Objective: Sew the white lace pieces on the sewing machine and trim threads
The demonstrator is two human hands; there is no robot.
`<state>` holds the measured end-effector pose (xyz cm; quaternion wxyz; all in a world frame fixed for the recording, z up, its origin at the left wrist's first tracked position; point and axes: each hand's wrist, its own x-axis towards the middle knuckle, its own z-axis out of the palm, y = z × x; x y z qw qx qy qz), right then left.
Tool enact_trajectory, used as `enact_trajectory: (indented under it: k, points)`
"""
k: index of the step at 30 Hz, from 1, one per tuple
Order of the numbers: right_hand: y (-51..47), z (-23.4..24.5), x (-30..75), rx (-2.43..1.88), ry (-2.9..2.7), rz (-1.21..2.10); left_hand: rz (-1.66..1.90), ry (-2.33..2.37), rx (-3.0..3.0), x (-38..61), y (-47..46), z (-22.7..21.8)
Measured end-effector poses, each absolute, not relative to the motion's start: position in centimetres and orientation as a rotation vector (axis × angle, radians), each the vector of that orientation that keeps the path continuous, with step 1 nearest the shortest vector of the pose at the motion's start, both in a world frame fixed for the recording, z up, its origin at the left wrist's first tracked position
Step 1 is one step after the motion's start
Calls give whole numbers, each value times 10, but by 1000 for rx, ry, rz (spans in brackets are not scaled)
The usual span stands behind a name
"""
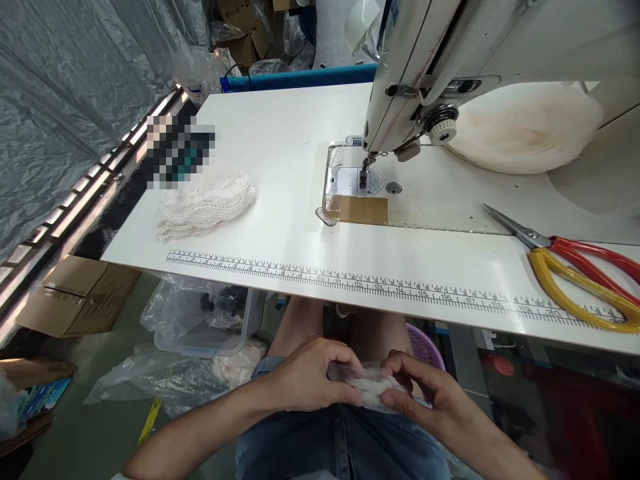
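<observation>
Over my lap, below the table's front edge, both hands hold a small bunch of white lace fabric. My left hand pinches its left side between thumb and fingers. On the right side, the thumb and fingers of my right hand close on the same piece. Part of the fabric is hidden by the fingers, and its full shape cannot be made out. A stack of white scalloped lace pieces lies at the left of the white table.
A sewing machine stands at the right, its presser foot over the needle plate. Scissors with red and yellow handles lie near the right front edge. A printed ruler runs along the front. A clear plastic bin sits below.
</observation>
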<state>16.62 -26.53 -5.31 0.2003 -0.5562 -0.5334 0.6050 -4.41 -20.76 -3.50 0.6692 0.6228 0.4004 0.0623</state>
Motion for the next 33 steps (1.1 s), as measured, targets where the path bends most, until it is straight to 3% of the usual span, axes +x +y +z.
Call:
enact_trajectory:
  k: [33]
  points:
    - [-256, -46, 168, -1354, -1717, 1524, 165, 890, 1448, -28, -207, -41]
